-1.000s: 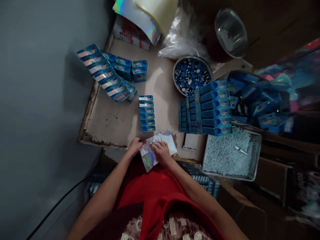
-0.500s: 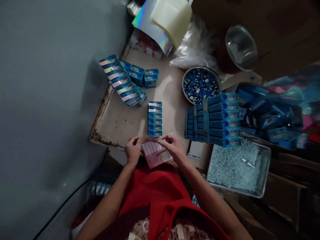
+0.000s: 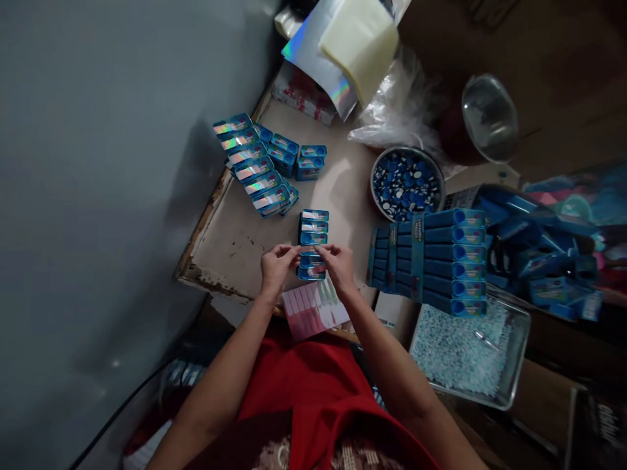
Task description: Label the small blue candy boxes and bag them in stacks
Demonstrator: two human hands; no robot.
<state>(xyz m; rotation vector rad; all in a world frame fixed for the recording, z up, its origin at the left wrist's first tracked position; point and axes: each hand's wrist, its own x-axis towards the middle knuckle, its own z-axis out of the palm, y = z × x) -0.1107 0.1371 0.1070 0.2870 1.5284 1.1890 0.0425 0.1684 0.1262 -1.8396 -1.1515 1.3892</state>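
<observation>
My left hand (image 3: 278, 269) and my right hand (image 3: 339, 266) pinch the two ends of a small thin sticker strip (image 3: 308, 250). They hold it stretched level over a short column of blue packs (image 3: 313, 226), hiding part of the lower ones. Whether the strip touches a pack, I cannot tell. Shiny strips lie across the upper packs of the column; lower ones show round blue spots. Just below my hands, at the table's front edge, lies a pinkish sheet of sticker strips (image 3: 308, 312).
Fanned blue packs (image 3: 252, 168) lie at the left of the table (image 3: 235, 241). On the right are a bowl of blue and white caps (image 3: 407, 186), stacked long blue packs (image 3: 435, 258) and a metal tray of pale blue granules (image 3: 460, 349). A wall (image 3: 98, 196) borders the left.
Both hands have risen from the sticker sheet to the column of packs, with a strip now held between them. The sheet now lies uncovered below. The whole view has shifted slightly.
</observation>
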